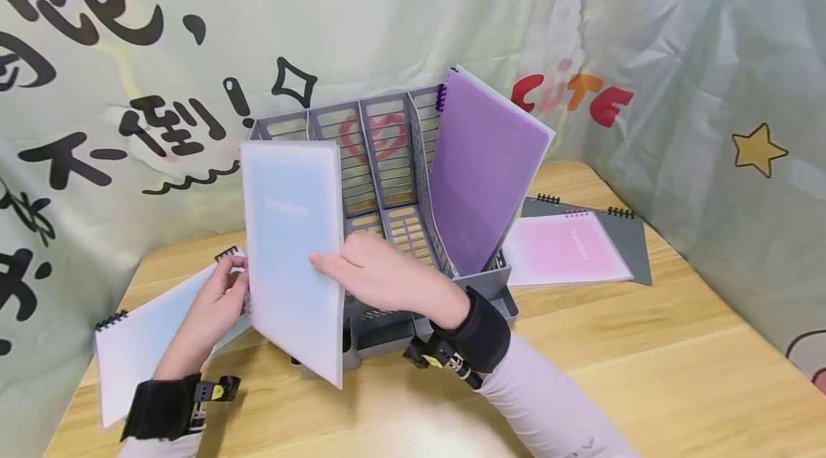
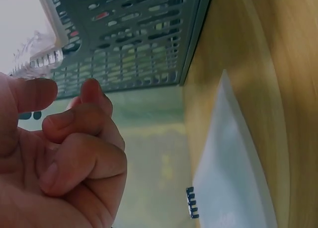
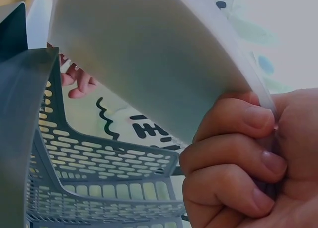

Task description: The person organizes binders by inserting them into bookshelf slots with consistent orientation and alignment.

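Note:
A light blue spiral notebook (image 1: pixel 290 250) with a frosted cover stands upright in front of the left part of a grey desk file rack (image 1: pixel 400 211). My right hand (image 1: pixel 387 272) grips its right edge, thumb on the front cover and fingers curled behind, as the right wrist view shows. At the opposite edge, my left hand (image 1: pixel 216 300) is beside the clear coil (image 2: pixel 42 61). Its fingers are loosely bent, with a gap between thumb and forefinger in the left wrist view. The notebook hides part of the rack's left side.
Purple notebooks (image 1: pixel 484 171) lean in the rack's right compartment. On the wooden table (image 1: pixel 581 372), another light blue notebook (image 1: pixel 148 343) lies at left; a pink notebook (image 1: pixel 561 250) overlaps dark grey ones (image 1: pixel 635 250) at right. A printed cloth (image 1: pixel 387 13) hangs behind.

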Demonstrator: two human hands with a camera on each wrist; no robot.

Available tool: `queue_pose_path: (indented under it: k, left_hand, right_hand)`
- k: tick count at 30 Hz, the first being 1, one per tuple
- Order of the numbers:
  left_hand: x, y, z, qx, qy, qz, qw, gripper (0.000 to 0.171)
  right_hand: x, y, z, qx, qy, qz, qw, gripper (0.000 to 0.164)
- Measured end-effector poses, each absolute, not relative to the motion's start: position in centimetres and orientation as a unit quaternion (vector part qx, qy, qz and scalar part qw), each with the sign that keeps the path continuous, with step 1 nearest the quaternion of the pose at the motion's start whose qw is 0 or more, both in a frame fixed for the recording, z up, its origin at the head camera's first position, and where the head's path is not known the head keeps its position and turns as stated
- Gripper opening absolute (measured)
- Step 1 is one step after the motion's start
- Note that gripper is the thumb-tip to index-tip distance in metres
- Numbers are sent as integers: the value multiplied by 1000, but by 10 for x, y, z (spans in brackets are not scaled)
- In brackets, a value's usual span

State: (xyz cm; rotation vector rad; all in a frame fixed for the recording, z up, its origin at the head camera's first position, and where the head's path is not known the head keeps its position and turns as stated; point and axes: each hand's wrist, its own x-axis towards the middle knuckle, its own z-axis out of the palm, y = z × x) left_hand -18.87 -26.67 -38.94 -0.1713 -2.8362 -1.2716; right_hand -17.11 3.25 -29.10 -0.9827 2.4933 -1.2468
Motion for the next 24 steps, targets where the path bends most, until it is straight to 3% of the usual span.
queue_pose_path:
  k: [13, 24]
  left_hand:
    - [-187, -252, -392, -56, -907, -418, 0, 41]
    - [-184, -240, -390, -50, -900, -433, -19, 45]
  right_hand:
    - [-169, 52, -290, -326, 847, -412, 79, 58]
    - [-167, 69, -279, -319, 844, -427, 60, 45]
